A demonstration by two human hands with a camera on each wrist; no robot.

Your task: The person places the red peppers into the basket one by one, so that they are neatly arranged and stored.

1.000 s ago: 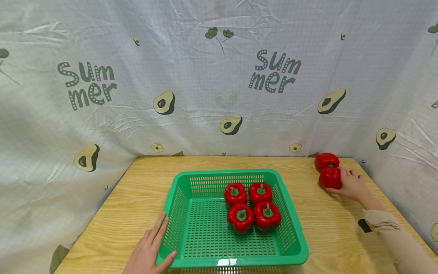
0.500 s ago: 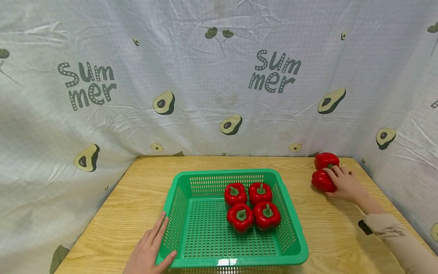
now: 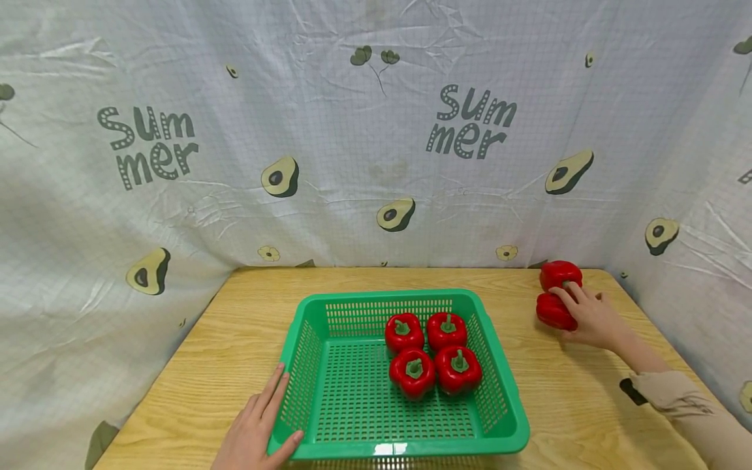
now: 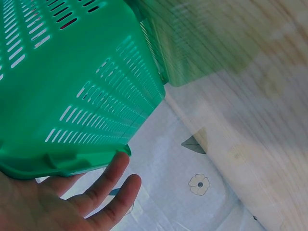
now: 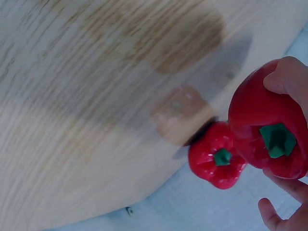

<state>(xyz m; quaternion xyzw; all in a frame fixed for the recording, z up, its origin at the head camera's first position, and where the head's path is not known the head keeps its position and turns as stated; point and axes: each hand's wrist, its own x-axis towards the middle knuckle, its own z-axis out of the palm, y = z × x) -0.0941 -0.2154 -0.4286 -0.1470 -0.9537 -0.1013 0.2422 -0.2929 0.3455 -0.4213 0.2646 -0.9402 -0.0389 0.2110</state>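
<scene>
My right hand (image 3: 593, 318) grips a red bell pepper (image 3: 555, 311) at the far right of the table. The right wrist view shows the thumb on one side of this held bell pepper (image 5: 260, 115), its green stem end facing the camera. Just behind lies a second red bell pepper (image 3: 561, 275), which the fingers overlap in the head view. My left hand (image 3: 251, 424) rests on the left rim of a green basket (image 3: 393, 449), fingers extended. In the left wrist view those fingers (image 4: 108, 185) reach along the rim's outside.
Several red bell peppers (image 3: 414, 373) stand stem-up in the right half of the basket. Wooden tabletop (image 3: 517, 372) lies between the basket and my right hand. A patterned cloth (image 3: 352, 222) hangs behind the table and along both sides.
My right hand has tilted its bell pepper and shifted it slightly left, with the fingers now over its top. The left hand and basket have stayed in place.
</scene>
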